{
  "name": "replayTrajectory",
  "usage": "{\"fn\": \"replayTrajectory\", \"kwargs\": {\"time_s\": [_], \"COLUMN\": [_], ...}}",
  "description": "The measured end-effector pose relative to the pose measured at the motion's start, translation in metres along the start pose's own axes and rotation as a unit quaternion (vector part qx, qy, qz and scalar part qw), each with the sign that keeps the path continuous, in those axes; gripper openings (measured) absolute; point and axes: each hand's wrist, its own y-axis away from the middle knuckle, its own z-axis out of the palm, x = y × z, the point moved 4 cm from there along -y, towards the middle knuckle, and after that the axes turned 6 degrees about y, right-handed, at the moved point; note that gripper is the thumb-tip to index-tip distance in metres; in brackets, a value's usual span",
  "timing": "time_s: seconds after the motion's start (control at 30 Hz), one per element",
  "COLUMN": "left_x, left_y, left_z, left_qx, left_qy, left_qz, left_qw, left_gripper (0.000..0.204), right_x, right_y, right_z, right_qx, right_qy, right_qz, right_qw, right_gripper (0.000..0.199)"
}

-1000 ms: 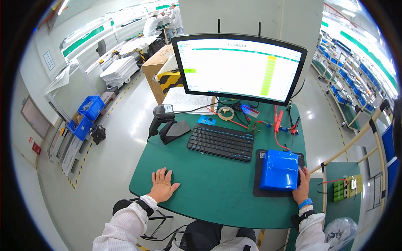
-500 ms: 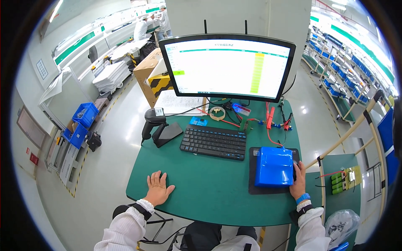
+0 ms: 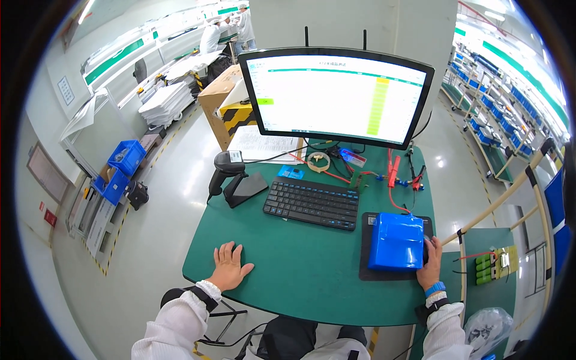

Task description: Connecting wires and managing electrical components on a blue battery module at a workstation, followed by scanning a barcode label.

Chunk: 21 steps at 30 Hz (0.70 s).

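My left hand (image 3: 228,267) lies flat on the green table mat (image 3: 288,270), fingers spread, holding nothing. At the right, my right hand (image 3: 429,264) curves over a dark computer mouse (image 3: 428,241), mostly hidden under the fingers and behind a blue-wrapped battery pack (image 3: 396,241). The pack rests on a black mouse pad (image 3: 376,275), close beside that hand, and a red wire runs from its far edge toward red clips (image 3: 393,172). A black keyboard (image 3: 311,203) lies to the left of the pack. Beyond it stands a lit monitor (image 3: 336,99) with a table on its screen.
A barcode scanner (image 3: 227,173) sits in its stand left of the keyboard. Behind the keyboard lie a tape roll (image 3: 318,162), a small circuit board (image 3: 356,179) and papers (image 3: 264,146). Green cells (image 3: 485,269) lie on a side shelf at right, near a tubular rail (image 3: 498,198).
The whole view has shifted slightly, so the scene sits a little further right in the picture. Both hands keep their places on the table and beside the pack.
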Motion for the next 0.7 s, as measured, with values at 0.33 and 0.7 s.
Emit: {"fn": "replayTrajectory", "kwargs": {"time_s": [0.33,0.7], "left_x": [-0.068,-0.047], "left_y": [-0.102,-0.194], "left_z": [-0.121,-0.135], "left_qx": [0.219,0.134], "left_qy": [0.133,0.234], "left_qz": [-0.119,-0.093], "left_qw": [0.959,0.959], "left_gripper": [0.078,0.062], "right_x": [-0.004,-0.005], "right_y": [-0.002,-0.001], "right_z": [0.003,-0.008], "right_qx": [0.002,0.021], "right_qy": [0.006,0.003], "right_qz": [0.005,0.028], "right_qw": [1.000,0.999], "right_gripper": [0.055,0.061]}}
